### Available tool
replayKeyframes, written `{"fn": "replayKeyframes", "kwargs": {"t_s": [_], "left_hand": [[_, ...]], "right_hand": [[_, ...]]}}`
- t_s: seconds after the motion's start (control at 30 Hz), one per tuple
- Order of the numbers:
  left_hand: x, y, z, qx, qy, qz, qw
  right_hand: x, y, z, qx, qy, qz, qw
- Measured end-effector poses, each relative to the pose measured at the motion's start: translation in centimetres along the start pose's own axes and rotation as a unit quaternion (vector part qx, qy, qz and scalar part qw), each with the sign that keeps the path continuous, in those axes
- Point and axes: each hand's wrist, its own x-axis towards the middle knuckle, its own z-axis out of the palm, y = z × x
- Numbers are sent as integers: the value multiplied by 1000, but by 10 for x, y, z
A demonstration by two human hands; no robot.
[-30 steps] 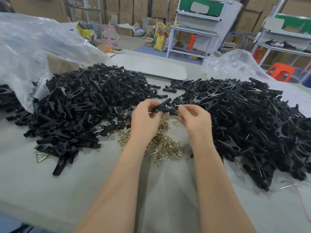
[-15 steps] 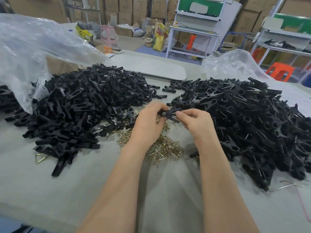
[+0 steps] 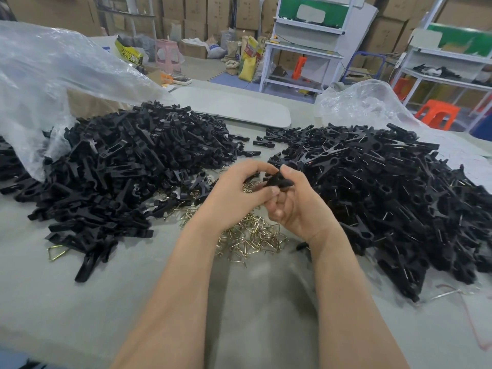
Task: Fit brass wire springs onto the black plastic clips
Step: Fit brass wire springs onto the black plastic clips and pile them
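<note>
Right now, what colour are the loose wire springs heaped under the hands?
Shiny brass-gold; the wire springs show best in the head view.

This is looking like a small factory's assembly and packing floor. Brown cardboard cartons (image 3: 197, 12) are standing stacked along the top of the frame. White metal workbenches (image 3: 303, 50) with green back panels are lining the upper right, an orange plastic stool (image 3: 436, 113) sitting near them and a pink plastic stool (image 3: 166, 53) at upper left. On the grey work table (image 3: 80, 302), bulk heaps of black plastic clips (image 3: 127, 166) are spreading beside clear plastic bags (image 3: 48, 67), with loose brass wire springs (image 3: 255, 235) lying between the heaps.
</note>
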Motion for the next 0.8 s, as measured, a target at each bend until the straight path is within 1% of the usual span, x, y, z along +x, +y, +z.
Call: {"fn": "replayKeyframes", "kwargs": {"t_s": [0.1, 0.23, 0.3, 0.37, 0.4, 0.43, 0.5, 0.57, 0.6, 0.63, 0.67, 0.7, 0.73, 0.77, 0.8], "left_hand": [[0, 1, 1, -29, -28, -3, 999], [1, 1, 3, -29, -21, -21, 999], [1, 0, 2, -41, -22, -30, 998], [0, 0, 0, -58, -12, -39, 997], [0, 0, 0, -49, 0, -42, 998], [0, -1, 0, -23, 10, -47, 999], [-1, -4, 2, 60, 5, -52, 997], [-2, -7, 6, 120, -20, -58, 991], [-2, -8, 7, 120, -23, -61, 991], [-1, -8, 7, 104, -12, -61, 993], [0, -7, 6, 75, 21, -64, 995], [3, -6, 4, 45, 78, -73, 993], [5, -5, 1, 16, 156, -90, 984], [7, -5, -3, -18, 244, -110, 963], [7, -6, -7, -59, 329, -134, 933]], "right_hand": [[2, 3, 2, 13, 30, -26, 999], [6, 8, 9, 19, 40, -32, 998], [7, 10, 10, 25, 31, -20, 999], [6, 8, 8, 24, 12, 14, 1000], [4, 5, 6, 10, 15, 30, 999], [2, 2, 4, -11, 36, 42, 998], [1, -3, 0, -85, 107, 38, 990], [2, -4, 2, -206, 149, -8, 967], [4, -3, 4, -215, 180, -54, 958], [5, -6, 4, -165, 231, -110, 952], [3, -12, 5, -38, 274, -167, 946], [0, -20, 4, 120, 279, -223, 926], [-2, -26, 0, 249, 257, -264, 896], [-4, -30, -5, 314, 235, -276, 878], [-6, -31, -5, 308, 228, -260, 886]]}}
